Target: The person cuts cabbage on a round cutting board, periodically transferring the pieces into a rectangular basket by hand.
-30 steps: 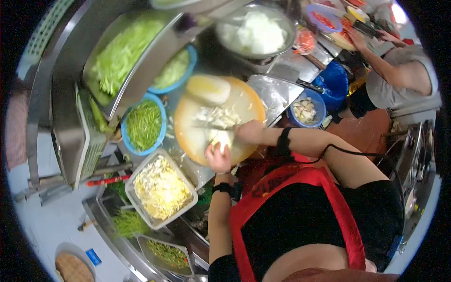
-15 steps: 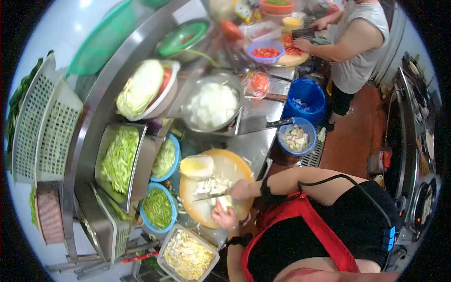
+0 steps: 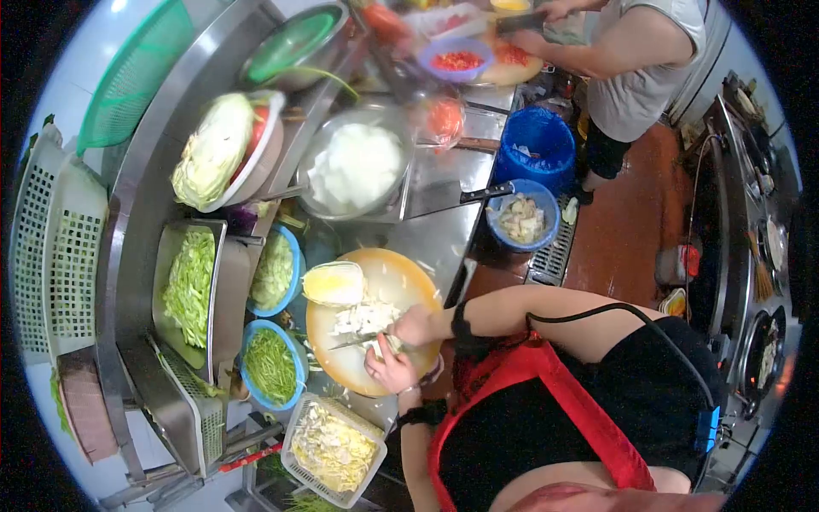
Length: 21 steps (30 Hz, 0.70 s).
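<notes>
We're going live over the round board (image 3: 416, 277), and our right hand (image 3: 413, 325) at 3 o'clock is closing round the knife (image 3: 350, 342), its blade lying towards 8. Our left hand (image 3: 392, 370) at 5 is pinning the pale piece (image 3: 392, 343), 1 finger reaching very near the steel. For clean cuts, we're probably wanting those tips curling back, knuckles guiding the flat of the blade, and even pressure all along the edge. The chopped pile (image 3: 365, 317) is sitting mid-board, crowding the blade, while the cut half (image 3: 333, 283) is resting at 10 o'clock.
</notes>
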Motion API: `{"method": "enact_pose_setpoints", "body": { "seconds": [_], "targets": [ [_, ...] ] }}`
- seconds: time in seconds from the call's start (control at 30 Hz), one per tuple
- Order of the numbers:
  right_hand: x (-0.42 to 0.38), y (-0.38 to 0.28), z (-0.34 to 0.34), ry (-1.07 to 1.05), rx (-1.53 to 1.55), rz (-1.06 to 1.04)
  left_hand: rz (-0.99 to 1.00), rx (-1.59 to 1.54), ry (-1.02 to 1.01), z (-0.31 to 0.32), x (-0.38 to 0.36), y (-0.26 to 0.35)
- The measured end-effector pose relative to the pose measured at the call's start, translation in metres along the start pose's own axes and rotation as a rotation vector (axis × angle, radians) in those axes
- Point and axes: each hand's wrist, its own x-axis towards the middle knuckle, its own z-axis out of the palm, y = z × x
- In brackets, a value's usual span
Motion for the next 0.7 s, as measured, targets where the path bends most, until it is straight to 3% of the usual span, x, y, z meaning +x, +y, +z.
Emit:
{"method": "enact_pose_setpoints", "body": {
  "seconds": [0.17,0.57,0.63,0.7],
  "targets": [
    [0.006,0.008,0.017,0.080,0.011,-0.038,-0.001,0.002,-0.018,0.004,-0.002,-0.003],
    [0.000,0.006,-0.018,-0.103,0.014,-0.021,-0.023,-0.012,0.002,0.002,-0.004,0.003],
    [-0.005,0.019,-0.025,-0.064,0.127,-0.145,-0.057,0.016,-0.028,0.002,0.000,0.005],
    [-0.012,0.040,-0.048,-0.024,0.149,0.016,-0.082,0.013,-0.044,0.001,0.000,0.007]
  ]
}}
